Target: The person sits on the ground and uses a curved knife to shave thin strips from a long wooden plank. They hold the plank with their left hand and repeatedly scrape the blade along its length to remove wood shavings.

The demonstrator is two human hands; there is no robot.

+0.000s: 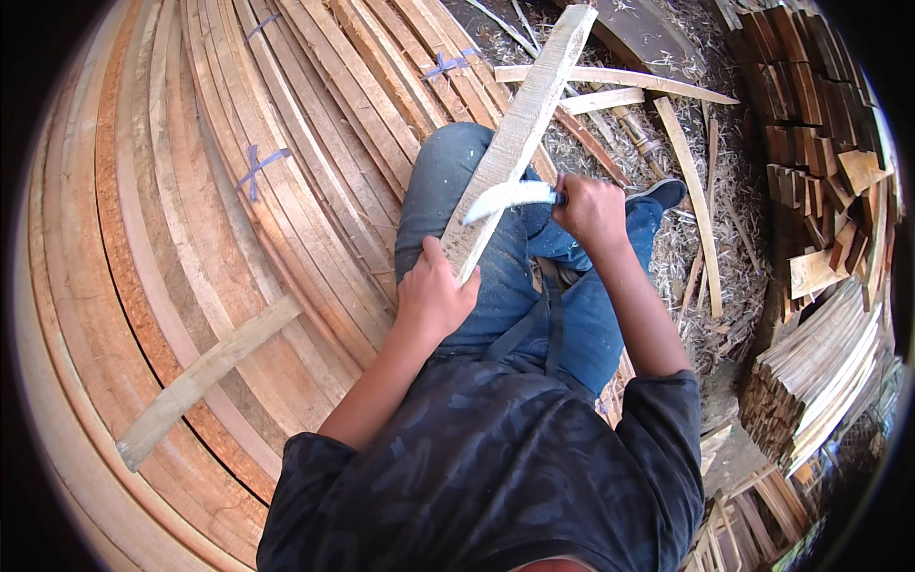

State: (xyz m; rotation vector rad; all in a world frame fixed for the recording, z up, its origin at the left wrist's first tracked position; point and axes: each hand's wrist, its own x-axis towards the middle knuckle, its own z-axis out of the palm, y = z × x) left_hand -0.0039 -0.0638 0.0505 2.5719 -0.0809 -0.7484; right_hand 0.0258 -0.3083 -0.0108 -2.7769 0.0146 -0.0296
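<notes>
A long pale wooden plank (527, 114) slants across my thigh, its far end pointing up and to the right. Its near end is gripped by my left hand (435, 294), thumb on the right edge and fingers along the left. My right hand (593, 214) is closed round the dark handle of a curved knife (509, 197). The bright blade lies over the plank's face, ahead of my left hand, its tip toward the left. Whether the edge bites into the wood cannot be made out.
Long boards (191, 191) lie side by side on the left, some tied with purple strips (255, 172). A loose stick (210, 377) rests across them. Shavings (729, 286) and offcuts (693, 191) litter the ground at right. Stacked wood pieces (820, 124) and slats (810, 367) stand beyond.
</notes>
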